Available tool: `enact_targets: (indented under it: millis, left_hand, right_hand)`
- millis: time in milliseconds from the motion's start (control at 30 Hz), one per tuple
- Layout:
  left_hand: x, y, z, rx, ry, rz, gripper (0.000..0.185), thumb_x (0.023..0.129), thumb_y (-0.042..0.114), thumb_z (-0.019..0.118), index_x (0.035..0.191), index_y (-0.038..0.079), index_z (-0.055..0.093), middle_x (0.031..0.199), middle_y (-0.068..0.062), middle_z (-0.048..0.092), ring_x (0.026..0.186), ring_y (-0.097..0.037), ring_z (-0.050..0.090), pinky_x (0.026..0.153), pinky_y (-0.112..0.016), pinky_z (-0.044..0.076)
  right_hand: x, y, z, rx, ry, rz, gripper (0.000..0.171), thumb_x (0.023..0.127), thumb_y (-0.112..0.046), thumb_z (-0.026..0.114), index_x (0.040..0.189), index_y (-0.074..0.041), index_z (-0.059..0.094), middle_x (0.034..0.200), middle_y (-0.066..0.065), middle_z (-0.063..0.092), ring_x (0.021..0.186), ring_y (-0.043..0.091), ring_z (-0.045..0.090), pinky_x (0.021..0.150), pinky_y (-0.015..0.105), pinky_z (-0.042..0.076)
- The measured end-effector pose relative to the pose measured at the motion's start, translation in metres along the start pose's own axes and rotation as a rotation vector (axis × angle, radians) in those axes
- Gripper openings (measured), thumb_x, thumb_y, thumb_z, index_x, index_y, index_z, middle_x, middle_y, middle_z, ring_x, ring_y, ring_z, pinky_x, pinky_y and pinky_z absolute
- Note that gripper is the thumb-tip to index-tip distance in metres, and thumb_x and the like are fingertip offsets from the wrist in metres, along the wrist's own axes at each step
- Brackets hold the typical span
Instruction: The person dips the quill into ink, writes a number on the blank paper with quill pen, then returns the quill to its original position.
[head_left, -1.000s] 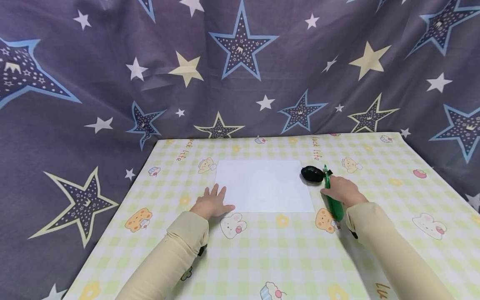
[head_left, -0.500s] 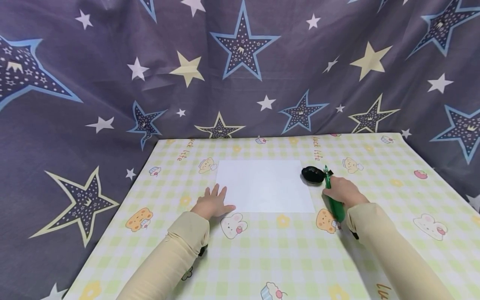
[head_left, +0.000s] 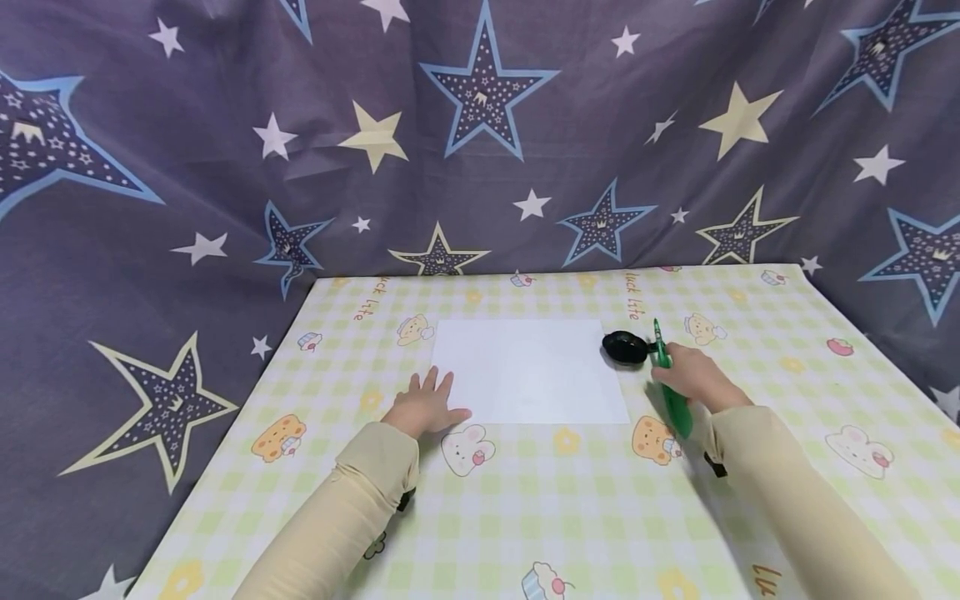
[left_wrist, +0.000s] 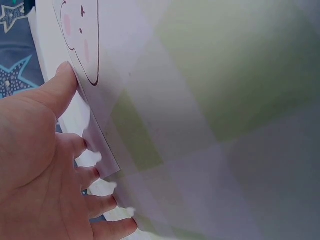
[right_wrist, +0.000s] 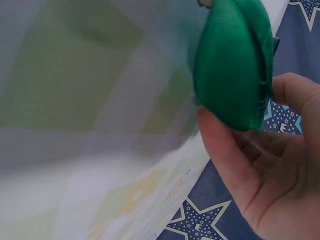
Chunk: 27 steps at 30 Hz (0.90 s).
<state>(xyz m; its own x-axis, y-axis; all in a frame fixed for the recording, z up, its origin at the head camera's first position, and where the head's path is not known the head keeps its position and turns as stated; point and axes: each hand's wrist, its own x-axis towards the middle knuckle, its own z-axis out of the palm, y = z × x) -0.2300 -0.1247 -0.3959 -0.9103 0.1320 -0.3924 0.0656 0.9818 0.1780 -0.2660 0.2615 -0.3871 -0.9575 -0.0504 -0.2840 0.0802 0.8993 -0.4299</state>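
Right hand [head_left: 693,377] is gripping the green pen [head_left: 670,380], fingers curled around its barrel, near the right edge of the white paper [head_left: 528,371]. Versus the earlier frames, the pen is lifting slightly and tilting, its tip now higher and just right of the black cap [head_left: 624,347]; the hand is shifting a bit toward the table's far edge. Left hand [head_left: 424,406] is staying flat, fingers spread, pressing the paper's near-left corner on the checkered tablecloth [head_left: 570,508]. Paper and cap are unchanged, lying mid-table toward the far edge.
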Motion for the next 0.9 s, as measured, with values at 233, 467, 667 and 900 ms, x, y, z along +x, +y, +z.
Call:
enact_targets:
  millis: [233, 467, 667, 900]
  left_hand:
    - [-0.002, 0.001, -0.001, -0.003, 0.005, 0.002, 0.073, 0.093, 0.049, 0.045, 0.147, 0.008, 0.019, 0.151, -0.019, 0.008, 0.134, -0.043, 0.005, 0.103, -0.058, 0.017]
    - [-0.001, 0.001, -0.001, -0.001, 0.002, -0.001, 0.073, 0.093, 0.049, 0.044, 0.148, 0.008, 0.018, 0.151, -0.018, 0.007, 0.135, -0.043, 0.005, 0.103, -0.058, 0.016]
    - [0.001, -0.001, 0.000, -0.003, 0.009, 0.003, 0.074, 0.093, 0.050, 0.045, 0.148, 0.008, 0.018, 0.151, -0.019, 0.008, 0.134, -0.043, 0.005, 0.103, -0.058, 0.016]
    - [0.002, -0.003, 0.003, -0.012, 0.013, 0.011, 0.075, 0.092, 0.050, 0.045, 0.148, 0.008, 0.018, 0.151, -0.019, 0.007, 0.134, -0.044, 0.004, 0.103, -0.059, 0.016]
  right_hand:
    - [-0.005, -0.001, -0.005, 0.032, 0.047, -0.045, 0.064, 0.088, -0.019, 0.052, 0.137, 0.012, 0.023, 0.109, 0.033, 0.048, 0.060, 0.020, 0.056, 0.049, 0.032, 0.050]
    - [-0.008, 0.000, -0.007, 0.069, 0.058, -0.110, 0.069, 0.088, -0.014, 0.051, 0.144, 0.003, 0.015, 0.102, 0.030, 0.049, 0.050, 0.018, 0.054, 0.048, 0.035, 0.050]
    - [-0.010, 0.000, -0.009, 0.057, 0.073, -0.168, 0.053, 0.089, -0.015, 0.050, 0.137, 0.003, 0.035, 0.090, 0.021, 0.054, 0.044, 0.018, 0.053, 0.045, 0.035, 0.050]
    - [-0.012, 0.002, -0.006, 0.354, 0.011, -0.163, 0.044, 0.094, -0.017, 0.047, 0.133, 0.003, 0.040, 0.117, 0.029, 0.039, 0.054, 0.024, 0.058, 0.052, 0.039, 0.053]
